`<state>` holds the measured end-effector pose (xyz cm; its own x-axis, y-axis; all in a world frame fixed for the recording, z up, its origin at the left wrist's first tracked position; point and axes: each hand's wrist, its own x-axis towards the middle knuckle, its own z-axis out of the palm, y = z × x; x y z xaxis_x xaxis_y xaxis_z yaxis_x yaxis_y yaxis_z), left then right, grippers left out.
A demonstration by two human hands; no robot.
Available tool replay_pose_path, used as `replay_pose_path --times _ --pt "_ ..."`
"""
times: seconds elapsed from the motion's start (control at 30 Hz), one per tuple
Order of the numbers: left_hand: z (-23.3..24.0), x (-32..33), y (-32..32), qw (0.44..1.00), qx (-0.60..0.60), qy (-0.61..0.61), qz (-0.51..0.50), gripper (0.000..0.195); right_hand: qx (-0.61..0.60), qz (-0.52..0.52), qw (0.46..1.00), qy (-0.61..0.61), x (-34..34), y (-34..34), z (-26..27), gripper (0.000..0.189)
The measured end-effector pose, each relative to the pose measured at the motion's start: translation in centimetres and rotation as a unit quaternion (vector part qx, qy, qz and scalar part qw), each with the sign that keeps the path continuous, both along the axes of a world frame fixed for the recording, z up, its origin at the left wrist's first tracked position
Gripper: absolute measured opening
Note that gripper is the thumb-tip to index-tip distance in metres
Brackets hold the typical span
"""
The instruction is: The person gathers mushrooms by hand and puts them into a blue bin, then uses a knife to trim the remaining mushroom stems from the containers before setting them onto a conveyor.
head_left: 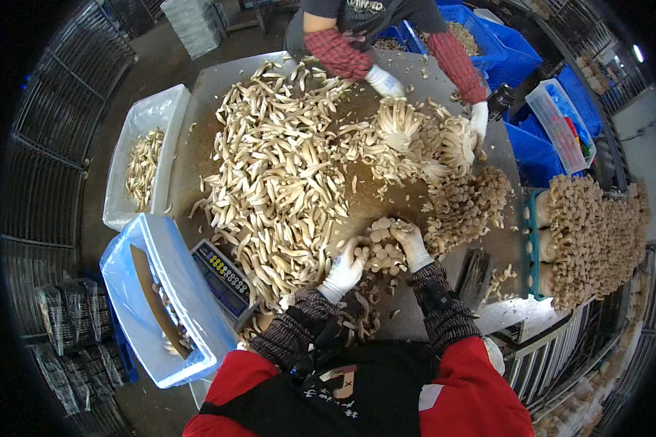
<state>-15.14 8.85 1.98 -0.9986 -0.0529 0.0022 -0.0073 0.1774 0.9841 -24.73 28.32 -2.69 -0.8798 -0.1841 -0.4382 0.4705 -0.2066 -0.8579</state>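
Note:
Both my hands wear white gloves and grip one cluster of brown-capped mushrooms (384, 250) at the near side of the metal table (402, 317). My left hand (345, 270) is on the cluster's left side, its thumb and fingers against the caps. On the right side, my right hand (411, 244) curls its fingers over the edge; the fingertips are partly hidden. A large heap of separated pale mushrooms (279, 180) spreads to the left. Uncut mushroom clusters (464, 202) lie to the right of my right hand. Loose scraps (363, 314) are scattered beneath my wrists.
Across the table, a co-worker's gloved hands (385, 82) handle mushroom clusters (402, 123). A blue-lined bin (142, 349) and digital scale (221, 278) stand at left, beyond them a white bin (176, 109). A teal crate (532, 246) holds growing mushrooms (585, 235) at right, near a dark block (473, 278).

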Motion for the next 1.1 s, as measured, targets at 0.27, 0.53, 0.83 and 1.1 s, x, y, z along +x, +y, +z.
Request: replay_pose_path --times 0.27,0.53,0.83,1.1 --pt "-0.9 1.6 -1.8 0.961 0.053 -0.251 -0.105 0.062 -0.428 -0.062 0.892 -0.13 0.6 1.8 0.8 0.023" --pt "3.2 3.7 -5.3 0.966 0.162 -0.194 -0.061 0.053 -0.086 0.068 0.994 0.025 4.7 -4.1 8.5 0.023" --pt "6.8 6.0 -5.8 0.838 0.495 -0.187 0.133 0.051 0.23 0.111 0.94 0.227 9.5 -11.7 11.1 0.044" --pt "5.4 7.6 -5.5 0.87 0.428 -0.121 0.213 0.074 0.299 0.189 0.861 0.366 13.6 -14.8 14.6 0.034"
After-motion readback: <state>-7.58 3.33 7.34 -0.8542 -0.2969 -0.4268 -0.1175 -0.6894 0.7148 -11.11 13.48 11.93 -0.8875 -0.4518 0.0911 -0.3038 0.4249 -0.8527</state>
